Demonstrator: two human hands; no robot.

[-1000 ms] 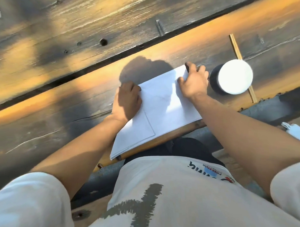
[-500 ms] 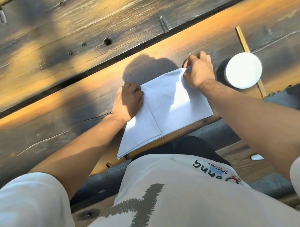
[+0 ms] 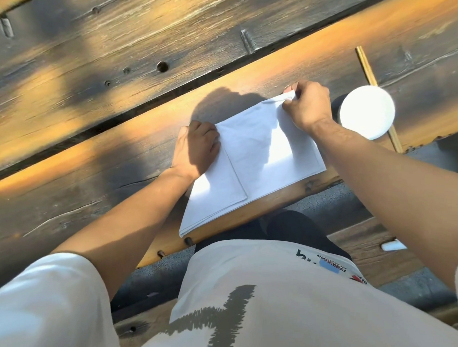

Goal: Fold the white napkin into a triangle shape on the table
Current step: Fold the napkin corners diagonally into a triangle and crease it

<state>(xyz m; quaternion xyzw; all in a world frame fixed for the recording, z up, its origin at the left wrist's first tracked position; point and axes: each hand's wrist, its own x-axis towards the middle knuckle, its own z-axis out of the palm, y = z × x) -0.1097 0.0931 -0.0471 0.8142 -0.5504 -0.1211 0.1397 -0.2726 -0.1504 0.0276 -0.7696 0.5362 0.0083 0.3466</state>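
The right hand (image 3: 306, 107) pinches the far right corner of a white rectangular cloth napkin (image 3: 251, 158), its fingers closed on the fabric and lifting that corner just off the wood. The left hand (image 3: 196, 150) lies curled with its knuckles down on the napkin's far left edge, pressing it flat; it grips nothing.

The napkin lies near the front edge of a dark, weathered wooden plank table (image 3: 93, 148), streaked with orange sunlight. It is already folded into layers: a narrower panel nearest the left hand, a seam running down beside it, and stacked edges showing at the near left corner. It is still a rectangle, not a triangle.

The step in hand appears to be the start of a diagonal fold. The next move likely calls for carrying the pinched corner across toward the opposite near side, while the left hand pins the cloth so the layers do not slide, then pressing the crease flat.

Just to the right of the right hand stands a round white cup (image 3: 367, 112), seen from above, with a thin wooden stick (image 3: 366, 66) passing beneath or behind it.

The person's cream T-shirt (image 3: 270, 291) carries small printed lettering reading "FREEMIR", seen upside down, beside a pale blue patch; other marks there are too small to read.
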